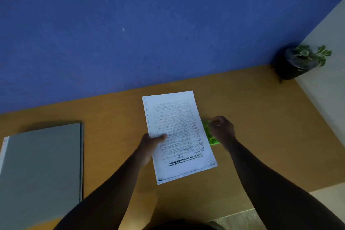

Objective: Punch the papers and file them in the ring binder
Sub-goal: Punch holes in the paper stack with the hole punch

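Papers (175, 132) flat, pinched by left hand (149, 145); right hand (222, 130) grips translucent green punch (210, 134).

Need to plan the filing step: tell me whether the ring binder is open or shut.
Shut. The ring binder lies flat on the desk with its grey cover closed; no rings or inner pages show, and neither hand touches it.

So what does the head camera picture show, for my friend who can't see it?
A person's left hand holds a stack of printed papers over a wooden desk while the right hand grips a green hole punch at the papers' right edge. A closed grey ring binder lies to the left, and a potted plant stands in the far right corner.
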The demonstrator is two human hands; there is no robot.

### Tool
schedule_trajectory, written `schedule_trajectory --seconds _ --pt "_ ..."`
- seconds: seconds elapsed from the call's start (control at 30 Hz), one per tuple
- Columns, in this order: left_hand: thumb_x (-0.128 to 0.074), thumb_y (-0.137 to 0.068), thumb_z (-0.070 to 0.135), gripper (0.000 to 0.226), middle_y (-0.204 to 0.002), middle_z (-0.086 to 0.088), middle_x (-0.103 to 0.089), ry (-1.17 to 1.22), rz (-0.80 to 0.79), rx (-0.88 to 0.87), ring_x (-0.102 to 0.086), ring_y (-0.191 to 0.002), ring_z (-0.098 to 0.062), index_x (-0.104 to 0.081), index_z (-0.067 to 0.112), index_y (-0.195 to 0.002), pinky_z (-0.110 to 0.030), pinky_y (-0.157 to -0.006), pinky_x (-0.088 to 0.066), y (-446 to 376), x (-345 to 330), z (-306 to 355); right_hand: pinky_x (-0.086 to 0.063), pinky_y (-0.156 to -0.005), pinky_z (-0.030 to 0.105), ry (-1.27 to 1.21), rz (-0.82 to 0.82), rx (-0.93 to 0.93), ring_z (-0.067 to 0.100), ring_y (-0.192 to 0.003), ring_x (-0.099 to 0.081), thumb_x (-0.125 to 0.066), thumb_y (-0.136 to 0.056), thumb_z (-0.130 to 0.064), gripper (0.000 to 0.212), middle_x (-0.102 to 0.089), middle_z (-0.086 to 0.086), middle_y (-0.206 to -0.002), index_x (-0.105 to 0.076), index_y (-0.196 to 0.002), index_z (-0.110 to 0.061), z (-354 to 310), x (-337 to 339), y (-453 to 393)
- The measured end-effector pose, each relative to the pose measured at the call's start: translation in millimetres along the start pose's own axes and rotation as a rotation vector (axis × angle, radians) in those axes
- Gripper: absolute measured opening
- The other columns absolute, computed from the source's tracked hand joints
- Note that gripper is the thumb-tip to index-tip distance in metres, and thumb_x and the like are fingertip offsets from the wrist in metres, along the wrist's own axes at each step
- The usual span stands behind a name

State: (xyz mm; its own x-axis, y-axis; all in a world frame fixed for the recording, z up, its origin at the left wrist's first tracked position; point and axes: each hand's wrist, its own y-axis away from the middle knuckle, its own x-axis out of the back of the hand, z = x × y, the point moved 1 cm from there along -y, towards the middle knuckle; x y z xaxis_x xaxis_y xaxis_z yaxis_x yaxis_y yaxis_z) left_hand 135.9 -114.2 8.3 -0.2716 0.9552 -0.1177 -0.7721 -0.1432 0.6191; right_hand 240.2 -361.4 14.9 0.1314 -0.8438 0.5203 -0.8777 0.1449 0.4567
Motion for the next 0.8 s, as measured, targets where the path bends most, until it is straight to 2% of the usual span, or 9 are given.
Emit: schedule_trajectory --seconds 0.1,0.27,0.4,0.57,0.8 --pt "-0.075 -0.086 0.015 0.035 -0.112 0.002 -0.075 -0.014 -0.016 0.017 -0.072 -0.100 -0.015 -0.068 0.019 -0.120 -0.028 -0.077 -0.057 -2 -5 -10 -0.044 -0.074 0.024 0.057 0.079 0.035 0.020 -0.088 -0.065 -0.064 -0.083 -0.016 0.017 -0.070 0.000 -0.092 -0.070 -0.099 -0.016 7 9 -5" --pt "-0.074 -0.086 0.015 0.033 -0.112 0.002 -0.075 -0.024 -0.011 0.042 -0.072 -0.098 -0.014 -0.069 0.019 -0.119 -0.026 -0.075 -0.055 -3 -13 -22 -0.049 -0.086 0.030 0.133 0.103 0.037 0.024 -0.099 -0.065 -0.064 -0.081 -0.014 0.020 -0.072 0.005 -0.103 -0.072 -0.099 -0.012 17 17 -12" --pt "-0.074 -0.086 0.015 0.029 -0.110 0.003 -0.075 -0.032 0.012 0.064 -0.072 -0.097 -0.012 -0.070 0.022 -0.114 -0.025 -0.074 -0.054 -4 -18 -31 -0.050 -0.087 0.030 0.165 0.070 0.010 0.025 -0.101 -0.065 -0.064 -0.083 -0.019 0.025 -0.071 0.005 -0.107 -0.070 -0.106 -0.014 24 17 -14" --pt "-0.074 -0.087 0.014 0.026 -0.106 0.004 -0.076 -0.025 0.016 0.095 -0.073 -0.093 -0.012 -0.070 0.022 -0.111 -0.023 -0.070 -0.054 -5 -26 -39 -0.042 -0.076 0.023 0.169 0.004 -0.044 0.025 -0.102 -0.063 -0.063 -0.087 -0.025 0.030 -0.069 0.007 -0.111 -0.066 -0.115 -0.014 26 16 -13" --pt "-0.075 -0.086 0.015 0.031 -0.111 0.001 -0.075 -0.031 0.010 0.107 -0.071 -0.101 -0.017 -0.070 0.020 -0.116 -0.029 -0.077 -0.054 -10 -34 -45 -0.047 -0.084 0.029 0.163 -0.026 -0.048 0.025 -0.107 -0.062 -0.063 -0.087 -0.031 0.033 -0.068 0.007 -0.115 -0.065 -0.117 -0.016 31 17 -21"
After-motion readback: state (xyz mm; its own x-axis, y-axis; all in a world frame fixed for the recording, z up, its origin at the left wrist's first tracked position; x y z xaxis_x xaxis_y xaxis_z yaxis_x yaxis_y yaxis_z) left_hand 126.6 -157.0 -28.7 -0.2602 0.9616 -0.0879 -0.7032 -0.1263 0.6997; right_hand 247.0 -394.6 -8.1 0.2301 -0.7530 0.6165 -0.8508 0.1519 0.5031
